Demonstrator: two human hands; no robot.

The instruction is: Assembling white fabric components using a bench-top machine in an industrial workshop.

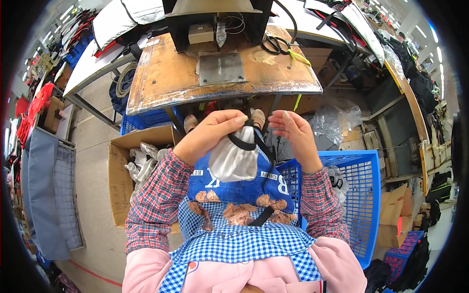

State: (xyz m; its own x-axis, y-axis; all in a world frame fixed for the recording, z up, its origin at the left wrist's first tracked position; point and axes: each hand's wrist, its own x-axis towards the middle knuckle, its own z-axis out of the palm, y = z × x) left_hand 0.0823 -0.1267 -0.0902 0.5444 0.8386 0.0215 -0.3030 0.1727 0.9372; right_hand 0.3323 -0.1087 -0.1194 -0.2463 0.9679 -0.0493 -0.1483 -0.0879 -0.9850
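Note:
My left hand (215, 131) pinches the black-trimmed edge of a small silvery-white fabric pouch (233, 160) between thumb and fingers. The pouch hangs over my lap, and a black strap (264, 148) trails from its top toward the right. Just right of the pouch, my right hand (296, 134) is raised with fingers stretched and nothing visible in it. Beneath both hands lies my blue checked apron (239, 239) with a printed blue panel. A short black strap piece (262, 216) rests on that panel.
Ahead stands a worn wooden worktable (166, 73) bearing a dark machine (220, 22) and a metal plate (221, 68). On my left a cardboard box (117, 171) contains whitish pieces. A blue plastic basket (364, 195) with similar pieces is at my right, near clear plastic film (337, 119).

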